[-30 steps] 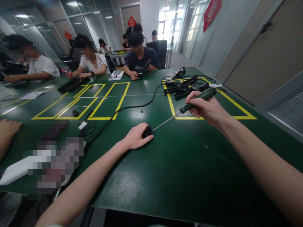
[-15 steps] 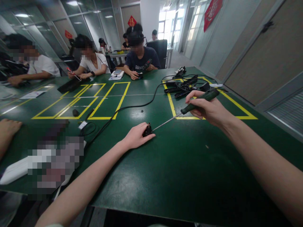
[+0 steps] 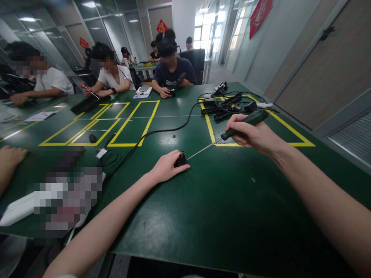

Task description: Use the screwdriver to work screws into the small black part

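My left hand (image 3: 168,166) grips a small black part (image 3: 181,159) with a metal stub on top, holding it on the green table (image 3: 203,216) between thumb and fingers. What kind of part it is I cannot make out. In my right hand (image 3: 249,131) is a screwdriver (image 3: 245,124) with a dark green handle and a long metal shaft. The shaft slants down to the left, and its tip meets the right side of the black part. My right fingers are wrapped round the handle.
A black cable (image 3: 162,131) crosses the table to a heap of black parts (image 3: 226,106) inside yellow tape at the back right. Blurred items and a white object (image 3: 21,206) lie at the left, near another person's hand (image 3: 13,156). Several people sit across the table.
The fingers of my right hand have shifted slightly on the screwdriver handle. My left hand and the black part stay in place.
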Demonstrator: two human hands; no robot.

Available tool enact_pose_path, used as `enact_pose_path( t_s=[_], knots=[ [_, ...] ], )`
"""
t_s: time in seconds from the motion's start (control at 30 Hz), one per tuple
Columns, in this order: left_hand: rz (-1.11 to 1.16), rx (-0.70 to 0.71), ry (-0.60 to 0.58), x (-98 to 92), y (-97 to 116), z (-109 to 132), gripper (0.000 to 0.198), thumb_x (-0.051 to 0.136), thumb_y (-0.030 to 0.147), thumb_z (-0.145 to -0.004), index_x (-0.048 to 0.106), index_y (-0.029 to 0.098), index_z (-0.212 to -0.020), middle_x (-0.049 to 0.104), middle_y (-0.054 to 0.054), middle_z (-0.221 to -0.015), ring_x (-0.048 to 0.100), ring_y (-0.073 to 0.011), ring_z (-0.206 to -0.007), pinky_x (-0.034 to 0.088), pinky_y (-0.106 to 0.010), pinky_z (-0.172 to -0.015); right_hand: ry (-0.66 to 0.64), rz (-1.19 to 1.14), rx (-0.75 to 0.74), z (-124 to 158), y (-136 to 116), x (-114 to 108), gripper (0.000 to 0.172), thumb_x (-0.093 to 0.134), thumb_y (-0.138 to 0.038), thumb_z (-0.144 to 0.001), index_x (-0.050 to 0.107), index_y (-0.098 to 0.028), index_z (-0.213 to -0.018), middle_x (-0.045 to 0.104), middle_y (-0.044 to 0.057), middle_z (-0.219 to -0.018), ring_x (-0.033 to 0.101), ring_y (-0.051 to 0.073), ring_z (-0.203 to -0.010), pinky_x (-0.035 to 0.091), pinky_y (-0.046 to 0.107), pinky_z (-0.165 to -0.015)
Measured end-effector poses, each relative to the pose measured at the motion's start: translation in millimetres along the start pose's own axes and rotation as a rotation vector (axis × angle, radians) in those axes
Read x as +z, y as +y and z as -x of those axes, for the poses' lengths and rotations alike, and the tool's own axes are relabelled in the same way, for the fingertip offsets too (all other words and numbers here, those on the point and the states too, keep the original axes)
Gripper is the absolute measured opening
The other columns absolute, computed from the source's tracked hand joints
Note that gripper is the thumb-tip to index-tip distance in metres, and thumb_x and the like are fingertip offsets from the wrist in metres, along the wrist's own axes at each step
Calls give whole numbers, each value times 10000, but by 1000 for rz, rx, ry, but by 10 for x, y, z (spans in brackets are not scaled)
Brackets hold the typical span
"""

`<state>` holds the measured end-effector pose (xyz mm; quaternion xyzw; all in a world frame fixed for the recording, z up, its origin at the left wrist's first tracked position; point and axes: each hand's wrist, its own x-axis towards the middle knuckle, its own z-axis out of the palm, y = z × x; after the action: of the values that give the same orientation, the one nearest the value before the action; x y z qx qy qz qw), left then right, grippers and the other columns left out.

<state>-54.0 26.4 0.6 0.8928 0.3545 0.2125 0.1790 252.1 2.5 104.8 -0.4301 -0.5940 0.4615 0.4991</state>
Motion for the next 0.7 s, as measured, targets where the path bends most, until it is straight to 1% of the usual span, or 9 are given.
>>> enact_pose_path(
  t_s=[0.07, 0.13, 0.2, 0.3, 0.37, 0.47, 0.53, 0.63, 0.7],
  knots=[
    [-1, 2, -1, 1, -1, 1, 410, 651, 575, -1035, 591, 192, -901, 590, -16, -862, 566, -186, -746, 456, -305, -702, -11, -9, -14, 1, -9, -4, 226, 867, -361, -726, 712, -198, -704, 466, -57, -428, 373, 80, -394, 233, 234, -404],
    [-4, 5, -2, 1, -2, 2, 413, 639, 579, -1040, 593, 193, -903, 592, -16, -862, 566, -186, -745, 457, -306, -702, -29, -25, -31, -3, -11, -1, 209, 882, -340, -692, 739, -189, -710, 490, -40, -470, 408, 88, -448, 268, 240, -437],
    [-8, 7, 1, 2, 0, 3, 418, 631, 587, -1043, 594, 193, -904, 596, -18, -862, 567, -185, -745, 460, -305, -698, -31, -44, -41, -10, -5, 8, 264, 895, -401, -704, 743, -184, -703, 500, -24, -519, 415, 92, -486, 284, 249, -458],
    [-16, 17, 8, 0, 8, 5, 421, 628, 594, -1042, 599, 196, -911, 598, -19, -860, 572, -186, -747, 462, -302, -690, -19, -52, -51, -23, 10, 28, 432, 851, -590, -775, 729, -184, -688, 479, -13, -541, 394, 97, -495, 270, 263, -460],
    [-28, 24, 16, -1, 13, 8, 424, 628, 600, -1040, 598, 199, -907, 593, -18, -853, 576, -187, -748, 459, -300, -686, -17, -50, -47, -27, 13, 36, 456, 826, -627, -800, 734, -187, -724, 447, -28, -516, 367, 95, -477, 237, 261, -452],
    [-49, 21, 24, 1, 17, 13, 438, 627, 612, -1036, 578, 206, -877, 582, -13, -842, 583, -191, -751, 455, -296, -682, -8, -53, -11, -18, 0, 29, 331, 870, -502, -776, 727, -204, -801, 451, -55, -490, 358, 87, -447, 216, 246, -446],
    [-62, 14, 24, 5, 18, 15, 442, 634, 614, -1031, 565, 211, -863, 577, -9, -836, 587, -194, -750, 456, -298, -685, -16, -50, 14, -4, -18, 15, 272, 892, -410, -738, 710, -216, -798, 478, -58, -488, 377, 88, -442, 232, 242, -445],
    [-69, 2, 19, 13, 18, 16, 434, 656, 604, -1024, 559, 214, -861, 583, -6, -833, 598, -200, -751, 462, -304, -700, -31, -42, 1, 10, -38, 10, 254, 918, -346, -666, 711, -210, -723, 517, -39, -515, 428, 94, -479, 287, 242, -460],
    [-69, -3, 11, 19, 15, 15, 430, 667, 596, -1022, 557, 213, -860, 594, -7, -831, 608, -203, -753, 467, -306, -708, -15, -23, -27, 9, -42, 25, 282, 948, -366, -633, 724, -202, -684, 550, -20, -561, 469, 99, -523, 329, 242, -477]
  ],
)
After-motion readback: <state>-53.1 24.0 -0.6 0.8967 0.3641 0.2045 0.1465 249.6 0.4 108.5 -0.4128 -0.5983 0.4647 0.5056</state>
